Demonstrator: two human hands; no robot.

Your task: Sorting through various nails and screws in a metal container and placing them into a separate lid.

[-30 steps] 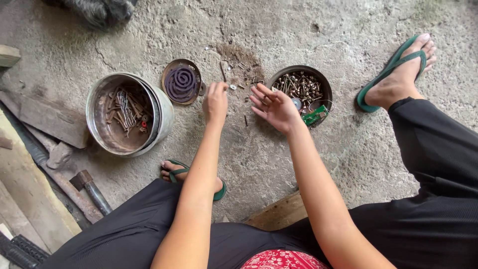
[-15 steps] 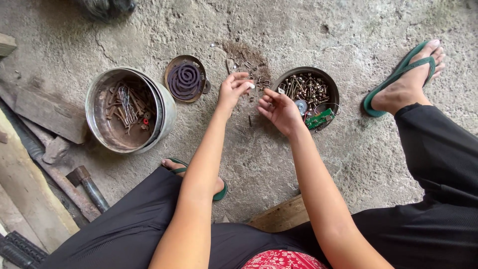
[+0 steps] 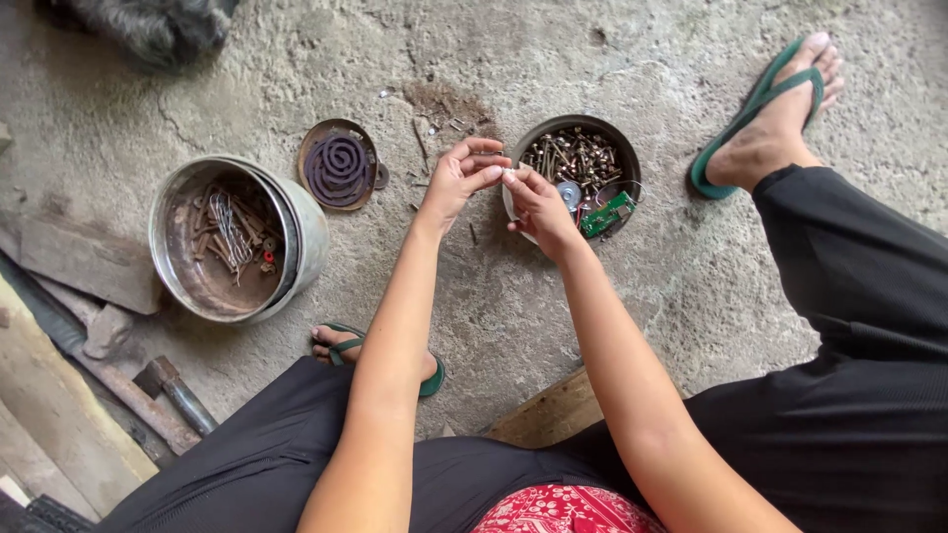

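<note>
Your left hand (image 3: 456, 181) and right hand (image 3: 536, 205) meet fingertip to fingertip above the concrete floor (image 3: 553, 316), pinching one small pale piece (image 3: 506, 175) between them. It is too small to tell its long axis. It sits just left of the round tin of screws (image 3: 578, 163).

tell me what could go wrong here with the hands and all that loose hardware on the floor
The left hand and right hand pinch something tiny between their fingertips; it could slip and vanish among the loose bits on the rough concrete. The rusty nails in the metal pot and the screws in the round tin could prick bare fingers. Open sandals leave toes exposed to scattered pieces.
</note>
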